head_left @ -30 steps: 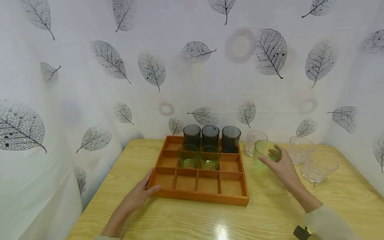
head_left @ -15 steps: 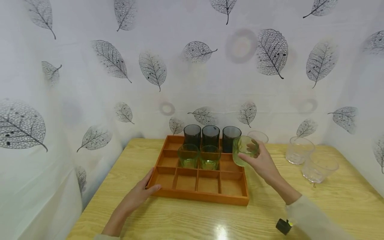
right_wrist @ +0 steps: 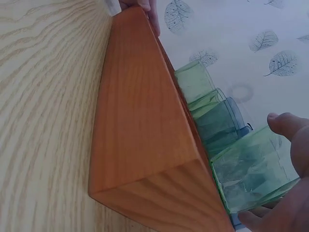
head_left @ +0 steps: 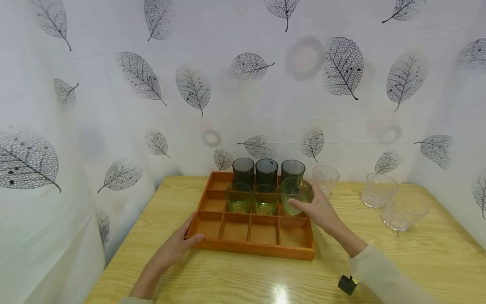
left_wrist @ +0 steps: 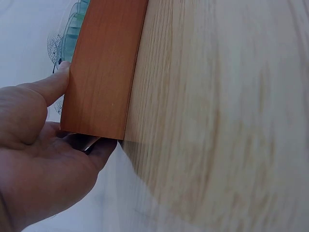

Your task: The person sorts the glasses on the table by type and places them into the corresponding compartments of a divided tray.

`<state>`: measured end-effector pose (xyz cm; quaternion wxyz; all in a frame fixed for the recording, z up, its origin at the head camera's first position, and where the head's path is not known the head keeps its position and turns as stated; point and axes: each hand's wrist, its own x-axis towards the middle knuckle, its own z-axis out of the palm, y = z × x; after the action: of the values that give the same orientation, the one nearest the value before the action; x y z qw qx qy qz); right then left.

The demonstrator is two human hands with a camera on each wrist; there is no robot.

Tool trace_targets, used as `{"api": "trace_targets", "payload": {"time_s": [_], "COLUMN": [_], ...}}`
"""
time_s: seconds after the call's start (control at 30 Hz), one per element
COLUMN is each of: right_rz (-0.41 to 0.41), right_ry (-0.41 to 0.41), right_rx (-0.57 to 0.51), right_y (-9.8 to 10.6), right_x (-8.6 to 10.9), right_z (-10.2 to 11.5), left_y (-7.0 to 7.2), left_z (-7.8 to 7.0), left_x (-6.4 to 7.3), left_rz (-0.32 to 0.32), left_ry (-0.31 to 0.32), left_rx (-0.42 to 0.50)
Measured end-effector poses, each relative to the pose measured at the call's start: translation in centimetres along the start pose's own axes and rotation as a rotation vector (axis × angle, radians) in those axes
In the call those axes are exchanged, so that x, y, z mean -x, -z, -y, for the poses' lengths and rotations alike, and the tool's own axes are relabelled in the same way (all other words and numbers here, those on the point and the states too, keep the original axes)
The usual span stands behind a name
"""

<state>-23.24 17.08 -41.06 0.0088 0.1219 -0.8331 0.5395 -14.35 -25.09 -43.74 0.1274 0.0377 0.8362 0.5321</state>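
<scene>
In the head view, my right hand holds a green glass between thumb and fingers, over the right end of the middle row of a wooden divided tray. The right wrist view shows this glass tilted, its base close at the tray's rim. My left hand grips the tray's front left corner, thumb at the top edge and fingers around the side. Two more green glasses stand in the middle row, and three dark grey glasses fill compartments of the back row.
Three clear glasses stand on the wooden table to the tray's right: one clear glass near its back corner, another and a third farther right. A leaf-print curtain hangs close behind the tray.
My right hand has carried the green glass leftward from the table at the tray's right to over the middle row's right end, lowering it lately. The left hand and tray have stayed put.
</scene>
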Motion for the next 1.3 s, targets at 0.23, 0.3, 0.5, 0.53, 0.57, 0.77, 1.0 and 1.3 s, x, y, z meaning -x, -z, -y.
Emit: {"api": "trace_targets", "payload": {"time_s": [0.23,0.3,0.5,0.53,0.57,0.77,1.0,1.3], "right_rz": [0.004,0.007,0.008,0.006,0.007,0.004,-0.003,-0.032], "right_ry": [-0.006,-0.005,-0.025,-0.031,-0.035,0.016,0.031,0.008], "right_rx": [0.010,0.007,0.076,0.093,0.103,0.094,0.087,0.109], "right_y": [-0.2,-0.2,-0.1,-0.1,-0.1,0.2,1.0,2.5], "right_x": [0.2,0.3,0.5,0.6,0.6,0.7,1.3,2.2], "right_z": [-0.5,-0.6,-1.0,-1.1,-1.1,-1.5,-1.8,-2.6], "left_y": [0.0,0.0,-0.1,-0.1,-0.1,-0.1,-0.1,-0.1], "left_z": [0.0,-0.1,0.0,0.0,0.0,-0.1,-0.2,-0.2], "left_x": [0.0,0.0,0.0,0.0,0.0,0.1,0.1,0.0], "left_rz": [-0.006,-0.006,-0.001,0.000,0.000,-0.009,-0.005,-0.003], "left_ry": [0.000,-0.001,0.000,0.002,0.003,0.001,0.004,0.017], "left_rx": [-0.018,-0.019,-0.010,-0.010,-0.010,-0.021,-0.021,-0.020]}}
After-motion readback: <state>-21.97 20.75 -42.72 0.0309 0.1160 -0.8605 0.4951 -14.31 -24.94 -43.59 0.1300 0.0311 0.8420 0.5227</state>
